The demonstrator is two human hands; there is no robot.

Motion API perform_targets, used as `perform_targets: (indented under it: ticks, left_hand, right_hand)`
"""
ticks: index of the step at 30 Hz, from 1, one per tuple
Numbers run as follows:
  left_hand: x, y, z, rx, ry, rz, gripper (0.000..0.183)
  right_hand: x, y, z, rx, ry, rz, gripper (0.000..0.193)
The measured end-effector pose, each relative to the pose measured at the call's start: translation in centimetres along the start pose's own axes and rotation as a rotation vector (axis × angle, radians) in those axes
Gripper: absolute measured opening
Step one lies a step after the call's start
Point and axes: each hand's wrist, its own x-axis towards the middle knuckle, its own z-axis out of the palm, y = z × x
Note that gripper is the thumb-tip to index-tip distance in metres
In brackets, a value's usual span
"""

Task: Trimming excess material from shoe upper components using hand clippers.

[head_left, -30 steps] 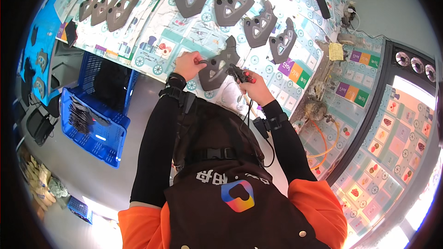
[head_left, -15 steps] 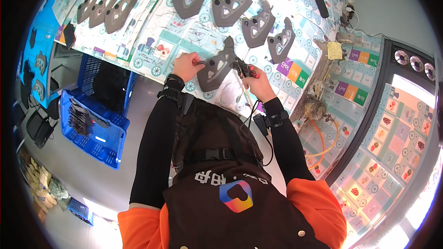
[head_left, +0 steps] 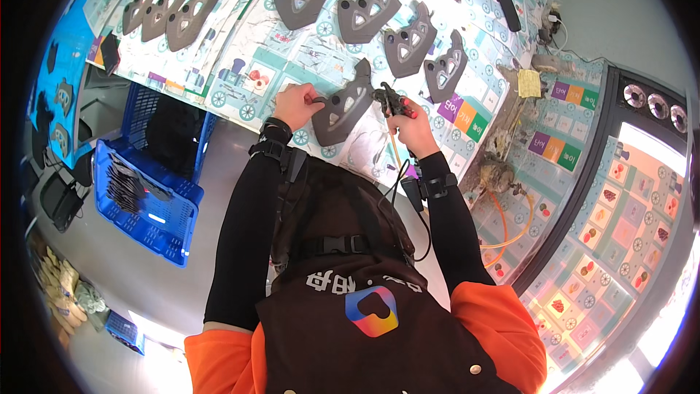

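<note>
The flat dark grey metal bracket with cut-out holes [head_left: 344, 104] lies at the near edge of the table with the patterned covering [head_left: 240, 66], just clear of its neighbours further up. To your left, open floor separates you from the blue plastic crate [head_left: 149, 201]. Your left hand [head_left: 295, 104] pinches the bracket's left end, fingers closed on it. Your right hand [head_left: 410, 125] is wrapped tight around a small black hand tool with red detail [head_left: 394, 100], tip at the bracket's right edge.

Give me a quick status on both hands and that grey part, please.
Left hand gripping grey part on table. Right hand holding tool at its edge. Nothing between.
</note>
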Motion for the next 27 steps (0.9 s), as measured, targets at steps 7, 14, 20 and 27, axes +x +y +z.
perform_targets:
  ticks: [7, 14, 20, 27]
  left_hand:
    - [0.1, 0.1, 0.1, 0.011, 0.008, -0.006, 0.026]
    - [0.0, 0.1, 0.0, 0.021, 0.006, -0.017, 0.026]
    - [0.0, 0.3, -0.1, 0.029, 0.005, -0.001, 0.026]
    - [-0.1, 0.3, -0.1, 0.034, 0.018, 0.05, 0.028]
  right_hand:
    - [0.4, -0.3, 0.1, -0.035, -0.01, -0.047, 0.017]
    - [0.5, -1.1, 1.0, 0.033, -0.056, 0.0, 0.021]
    - [0.2, -1.5, 0.7, -0.072, -0.076, 0.044, 0.024]
    - [-0.6, -1.7, 0.4, -0.127, -0.097, 0.072, 0.031]
